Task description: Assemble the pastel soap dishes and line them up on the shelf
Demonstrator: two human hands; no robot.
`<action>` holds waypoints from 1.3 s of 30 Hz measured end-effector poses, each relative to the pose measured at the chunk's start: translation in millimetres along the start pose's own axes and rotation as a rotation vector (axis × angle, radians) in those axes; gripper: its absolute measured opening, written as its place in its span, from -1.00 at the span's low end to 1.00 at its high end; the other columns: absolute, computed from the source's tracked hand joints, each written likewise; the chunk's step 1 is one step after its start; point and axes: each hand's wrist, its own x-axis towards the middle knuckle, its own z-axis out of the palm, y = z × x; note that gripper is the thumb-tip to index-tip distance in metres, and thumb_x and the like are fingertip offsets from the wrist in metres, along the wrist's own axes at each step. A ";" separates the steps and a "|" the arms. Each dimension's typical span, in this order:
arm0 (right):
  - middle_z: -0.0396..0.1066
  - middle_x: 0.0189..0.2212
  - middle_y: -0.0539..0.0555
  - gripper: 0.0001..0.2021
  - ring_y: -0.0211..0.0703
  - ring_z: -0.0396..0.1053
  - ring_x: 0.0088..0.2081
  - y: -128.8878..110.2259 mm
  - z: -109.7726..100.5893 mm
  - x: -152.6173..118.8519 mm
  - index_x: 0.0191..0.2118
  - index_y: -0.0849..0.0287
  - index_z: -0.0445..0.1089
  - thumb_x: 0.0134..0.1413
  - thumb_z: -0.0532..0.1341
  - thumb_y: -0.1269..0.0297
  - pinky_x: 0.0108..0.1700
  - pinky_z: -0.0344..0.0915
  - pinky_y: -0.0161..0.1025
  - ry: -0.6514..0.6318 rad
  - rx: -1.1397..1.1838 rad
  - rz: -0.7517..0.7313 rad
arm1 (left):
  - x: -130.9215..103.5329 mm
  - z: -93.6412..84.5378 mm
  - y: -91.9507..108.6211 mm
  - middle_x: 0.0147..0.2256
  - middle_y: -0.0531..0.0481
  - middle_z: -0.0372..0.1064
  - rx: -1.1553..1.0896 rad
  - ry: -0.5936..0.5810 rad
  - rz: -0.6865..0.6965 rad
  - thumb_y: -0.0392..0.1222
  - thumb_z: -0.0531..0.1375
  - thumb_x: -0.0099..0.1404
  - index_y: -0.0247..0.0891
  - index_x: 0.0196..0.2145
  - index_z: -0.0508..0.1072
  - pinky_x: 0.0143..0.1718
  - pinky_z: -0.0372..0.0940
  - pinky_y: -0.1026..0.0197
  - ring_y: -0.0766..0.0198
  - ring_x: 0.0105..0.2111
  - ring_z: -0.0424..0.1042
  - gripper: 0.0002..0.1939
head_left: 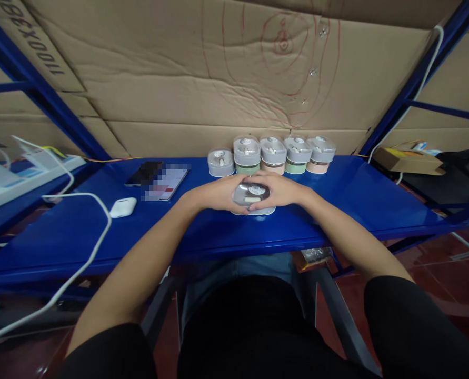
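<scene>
A small container with a clear lid and a round white label [253,192] rests on the blue table near its front edge. My left hand [224,193] wraps round its left side, and my right hand [279,189] curves round its right side, with the fingertips of both close together at the back. Behind my hands stands a row of similar lidded containers: a single grey one [220,163] at the left and several stacked ones with green or pink lower parts, such as the stack [247,155] beside it.
Two phones, one dark [145,172] and one lit [173,181], lie at the left beside a white earbud case [123,207]. A white cable [100,239] crosses the table's left side. Cardboard [179,68] lines the back. An open carton [410,160] sits at the right.
</scene>
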 end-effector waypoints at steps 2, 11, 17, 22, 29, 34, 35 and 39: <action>0.59 0.19 0.20 -0.16 0.30 0.54 0.21 2.3 0.7 -0.1 0.43 -0.02 0.46 0.10 0.56 -0.20 0.30 0.50 0.30 -0.007 0.028 0.010 | 0.6 0.1 -1.3 0.29 -0.25 0.55 0.003 0.006 -0.012 0.24 0.55 0.04 -0.07 0.38 0.43 0.21 0.46 -0.22 -0.36 0.25 0.56 0.00; 0.45 0.45 0.22 -0.03 0.37 0.43 0.42 6.9 0.9 -0.3 0.52 -0.03 0.36 0.04 0.60 -0.16 0.45 0.38 0.31 -0.072 0.116 0.050 | 1.7 -1.8 6.2 0.21 -0.30 0.59 0.076 0.001 -0.132 0.26 0.55 -0.03 -0.17 0.29 0.51 0.16 0.47 -0.24 -0.39 0.19 0.58 -0.02; 0.56 0.32 0.23 0.07 0.42 0.52 0.30 12.7 -7.3 -2.6 0.49 0.03 0.39 -0.13 0.66 -0.16 0.36 0.48 0.30 -0.135 0.108 0.143 | 2.6 -1.0 10.4 0.14 -0.32 0.61 0.154 -0.029 -0.217 0.32 0.54 -0.04 -0.17 0.19 0.57 0.11 0.48 -0.27 -0.41 0.13 0.60 -0.09; 0.51 0.37 0.24 0.17 0.43 0.49 0.34 23.9 -10.9 -5.6 0.53 0.03 0.32 -0.21 0.69 -0.12 0.40 0.43 0.34 -0.149 0.113 0.166 | -0.1 -3.2 8.3 0.23 -0.29 0.58 0.116 -0.009 -0.115 0.29 0.52 0.02 -0.15 0.34 0.50 0.15 0.49 -0.25 -0.37 0.17 0.60 -0.01; 0.48 0.37 0.30 0.22 0.43 0.48 0.32 22.5 -16.6 -8.1 0.56 0.08 0.27 -0.21 0.67 -0.18 0.40 0.43 0.38 -0.086 0.168 0.232 | -4.8 -13.8 6.3 0.27 -0.20 0.60 0.158 0.054 0.029 0.21 0.44 0.22 -0.07 0.51 0.41 0.27 0.44 -0.17 -0.26 0.23 0.59 -0.04; 0.60 0.16 0.22 0.11 0.27 0.58 0.13 19.9 -25.8 -8.9 0.53 0.04 0.30 -0.09 0.61 -0.26 0.22 0.56 0.31 0.000 0.252 0.250 | -21.9 -41.2 0.5 0.31 -0.12 0.59 0.135 0.147 0.012 0.26 0.45 0.22 -0.01 0.44 0.52 0.36 0.38 -0.13 -0.18 0.27 0.57 -0.12; 0.62 0.13 0.22 0.07 0.23 0.60 0.09 19.8 -27.8 -9.3 0.51 0.06 0.32 -0.04 0.59 -0.26 0.18 0.59 0.26 -0.001 0.278 0.249 | -26.9 -48.5 -1.1 0.31 -0.11 0.59 0.108 0.176 0.006 0.27 0.45 0.22 -0.02 0.42 0.53 0.37 0.37 -0.12 -0.16 0.28 0.56 -0.13; 0.68 -0.01 0.21 -0.11 0.11 0.66 -0.05 20.4 -32.3 -11.2 0.43 0.15 0.41 0.11 0.52 -0.24 0.11 0.61 0.17 -0.027 0.330 0.256 | -41.1 -70.3 -11.4 0.35 -0.08 0.56 0.056 0.490 -0.107 0.27 0.41 0.26 -0.01 0.43 0.53 0.44 0.33 -0.18 -0.19 0.34 0.51 -0.16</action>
